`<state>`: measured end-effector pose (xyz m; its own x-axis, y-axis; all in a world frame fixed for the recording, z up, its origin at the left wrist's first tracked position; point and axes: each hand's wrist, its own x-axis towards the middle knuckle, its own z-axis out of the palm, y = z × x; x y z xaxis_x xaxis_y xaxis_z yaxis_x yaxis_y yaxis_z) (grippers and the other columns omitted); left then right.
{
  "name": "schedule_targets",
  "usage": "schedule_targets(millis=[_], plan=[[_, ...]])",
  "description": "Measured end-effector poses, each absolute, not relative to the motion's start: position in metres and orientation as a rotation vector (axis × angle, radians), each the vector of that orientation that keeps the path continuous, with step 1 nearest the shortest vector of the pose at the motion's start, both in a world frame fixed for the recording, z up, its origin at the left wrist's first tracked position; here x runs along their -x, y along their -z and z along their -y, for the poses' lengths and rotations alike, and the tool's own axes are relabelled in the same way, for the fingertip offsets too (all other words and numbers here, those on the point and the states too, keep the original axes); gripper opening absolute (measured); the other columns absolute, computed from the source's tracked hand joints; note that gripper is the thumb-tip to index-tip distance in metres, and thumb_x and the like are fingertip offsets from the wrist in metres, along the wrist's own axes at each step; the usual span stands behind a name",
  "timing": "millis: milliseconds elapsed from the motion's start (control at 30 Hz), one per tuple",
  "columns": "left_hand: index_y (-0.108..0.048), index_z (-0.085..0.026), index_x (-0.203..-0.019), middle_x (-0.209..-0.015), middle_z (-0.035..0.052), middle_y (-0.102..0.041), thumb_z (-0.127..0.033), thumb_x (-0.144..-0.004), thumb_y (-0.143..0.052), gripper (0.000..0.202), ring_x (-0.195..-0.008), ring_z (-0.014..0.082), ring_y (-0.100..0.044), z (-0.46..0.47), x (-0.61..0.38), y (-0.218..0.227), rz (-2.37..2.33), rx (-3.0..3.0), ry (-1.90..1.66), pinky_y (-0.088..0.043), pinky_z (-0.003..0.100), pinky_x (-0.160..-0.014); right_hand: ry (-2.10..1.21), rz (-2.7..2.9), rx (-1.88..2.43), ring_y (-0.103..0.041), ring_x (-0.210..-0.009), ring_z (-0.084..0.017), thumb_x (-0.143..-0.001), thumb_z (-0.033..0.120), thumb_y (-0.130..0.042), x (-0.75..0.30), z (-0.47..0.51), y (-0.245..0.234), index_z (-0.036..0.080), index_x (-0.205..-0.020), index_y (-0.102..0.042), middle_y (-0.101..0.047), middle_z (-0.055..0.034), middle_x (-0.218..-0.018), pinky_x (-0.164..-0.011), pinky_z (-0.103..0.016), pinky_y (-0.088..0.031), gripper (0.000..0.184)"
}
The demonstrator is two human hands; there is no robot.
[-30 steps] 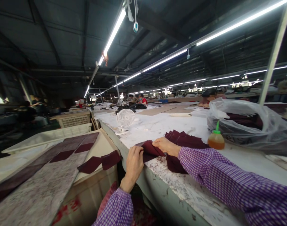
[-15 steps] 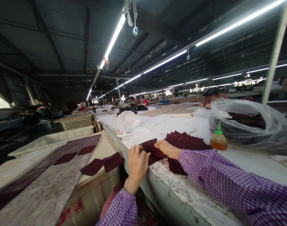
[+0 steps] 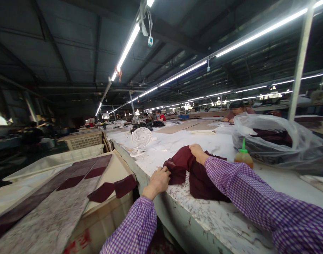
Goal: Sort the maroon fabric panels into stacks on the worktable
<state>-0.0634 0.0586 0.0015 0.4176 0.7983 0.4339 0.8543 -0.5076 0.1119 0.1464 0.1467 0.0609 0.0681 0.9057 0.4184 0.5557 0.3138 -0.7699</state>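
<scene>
Maroon fabric (image 3: 181, 158) arches up off the white-topped table between my two hands. My right hand (image 3: 198, 153) is closed on its raised upper edge, fingers pinched together. Lower down, near the table's edge, my left hand (image 3: 158, 181) has its fingers curled over the left end of the same fabric, which rests on the table there. More maroon cloth (image 3: 206, 183) hangs in a dark heap under my right forearm, partly hidden by the checked sleeve. How many layers I hold cannot be made out.
A bottle (image 3: 244, 157) with a green nozzle and a clear plastic bag (image 3: 277, 141) stand to the right. A small white fan (image 3: 142, 137) sits at the left table edge. Maroon pieces (image 3: 101, 192) lie on a board over cream bins. A co-worker (image 3: 238, 110) is across the table.
My right hand has moved up and to the right, lifting the fabric into an arch. My left hand has dropped lower, its fingers now curled over the fabric's left end.
</scene>
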Motion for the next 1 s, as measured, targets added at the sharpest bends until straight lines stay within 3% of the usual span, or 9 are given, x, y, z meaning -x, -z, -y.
schedule_targets(millis=[300, 433, 533, 600, 700, 767, 1000], plan=[[-0.061, -0.021, -0.094, -0.103, 0.0081, -0.06, -0.02, -0.08, -0.056, 0.015, -0.098, 0.0246, -0.052, -0.06, 0.053, 0.004, 1.612, 2.454, 0.93, -0.043, 0.039, -0.086, -0.302, 1.761, 1.363, -0.058, -0.089, -0.019, -0.092, 0.038, -0.047, -0.125, -0.138, -0.067, 0.014, -0.099, -0.059, -0.062, -0.0081, -0.096, -0.081, -0.036, -0.044, 0.028], [-0.06, -0.019, -0.09, -0.097, 0.0077, -0.06, -0.021, -0.081, -0.056, 0.011, -0.097, 0.0236, -0.053, -0.062, 0.059, 0.006, 1.668, 2.329, 1.22, -0.042, 0.04, -0.088, -0.245, 1.859, 1.188, -0.057, -0.085, -0.022, -0.084, 0.046, -0.054, -0.122, -0.132, -0.077, 0.016, -0.087, -0.061, -0.065, -0.0068, -0.086, -0.079, -0.032, -0.04, 0.031], [-0.054, -0.015, -0.106, -0.111, 0.0122, -0.055, -0.023, -0.081, -0.055, 0.026, -0.109, 0.027, -0.048, -0.069, 0.066, 0.002, 1.746, 2.124, 1.489, -0.036, 0.048, -0.095, -0.224, 1.919, 1.041, -0.057, -0.085, -0.02, -0.083, 0.043, -0.054, -0.123, -0.126, -0.086, 0.016, -0.089, -0.062, -0.066, -0.0051, -0.09, -0.078, -0.03, -0.04, 0.029], [-0.052, -0.014, -0.111, -0.112, 0.0114, -0.056, -0.025, -0.079, -0.06, 0.035, -0.108, 0.0261, -0.051, -0.075, 0.07, -0.004, 1.737, 2.128, 1.601, -0.038, 0.045, -0.094, -0.204, 1.928, 0.97, -0.056, -0.088, -0.019, -0.084, 0.041, -0.051, -0.124, -0.123, -0.093, 0.016, -0.094, -0.061, -0.065, -0.0056, -0.097, -0.079, -0.029, -0.041, 0.029], [-0.06, -0.016, -0.097, -0.093, 0.0051, -0.065, -0.03, -0.084, -0.053, 0.02, -0.088, 0.0197, -0.06, -0.076, 0.075, -0.013, 1.644, 2.303, 1.685, -0.047, 0.031, -0.079, -0.155, 1.926, 0.919, -0.056, -0.086, -0.019, -0.085, 0.039, -0.047, -0.128, -0.12, -0.106, 0.016, -0.096, -0.06, -0.065, -0.0058, -0.098, -0.076, -0.028, -0.041, 0.028], [-0.06, -0.017, -0.088, -0.083, 0.0026, -0.066, -0.035, -0.09, -0.043, 0.025, -0.08, 0.0169, -0.06, -0.071, 0.076, -0.02, 1.576, 2.375, 1.737, -0.047, 0.026, -0.072, -0.102, 1.914, 0.919, -0.056, -0.084, -0.019, -0.085, 0.035, -0.048, -0.132, -0.116, -0.115, 0.016, -0.096, -0.059, -0.064, -0.0057, -0.095, -0.074, -0.029, -0.04, 0.025], [-0.051, -0.019, -0.074, -0.068, -0.001, -0.057, -0.036, -0.09, -0.04, 0.026, -0.069, 0.0146, -0.054, -0.039, 0.069, -0.042, 1.519, 2.319, 1.841, -0.041, 0.024, -0.067, 0.116, 1.987, 0.967, -0.053, -0.07, -0.02, -0.085, 0.041, -0.051, -0.117, -0.082, -0.122, 0.019, -0.085, -0.06, -0.062, -0.0052, -0.074, -0.065, -0.028, -0.032, 0.023]])
